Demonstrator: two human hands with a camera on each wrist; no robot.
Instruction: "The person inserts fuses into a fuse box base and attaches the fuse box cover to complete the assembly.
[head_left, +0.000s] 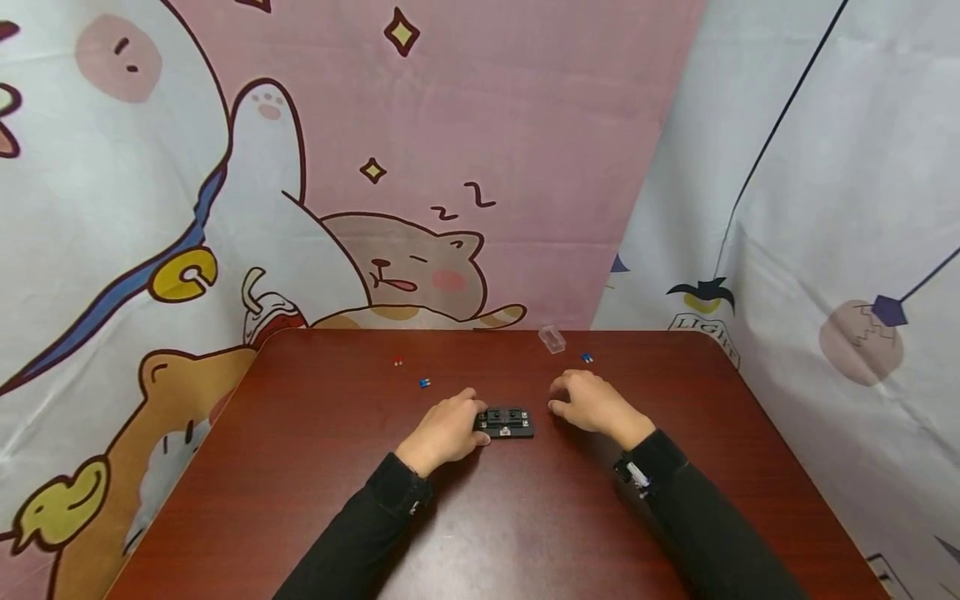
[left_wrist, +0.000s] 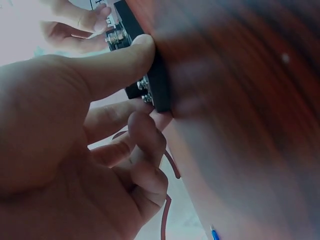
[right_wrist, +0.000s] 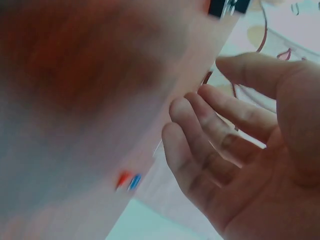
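My left hand (head_left: 447, 431) grips the left end of a black block with metal screw terminals (head_left: 509, 422), which rests on the table. In the left wrist view the thumb presses along one long side of the terminal block (left_wrist: 159, 82), with fingers on the opposite side. To the right of the block, apart from it, my right hand (head_left: 592, 402) hovers over the table. Its fingers (right_wrist: 182, 150) are loosely bent and hold nothing. A small blue piece (head_left: 587, 357) lies just beyond the right hand. The right wrist view shows small red (right_wrist: 122, 179) and blue (right_wrist: 134, 181) pieces, blurred.
A clear plastic box (head_left: 552, 339) lies at the back edge of the brown table (head_left: 480, 517). At the back left are another small blue piece (head_left: 425, 382) and a small red piece (head_left: 398, 362). A printed cartoon cloth (head_left: 525, 167) hangs behind the table.
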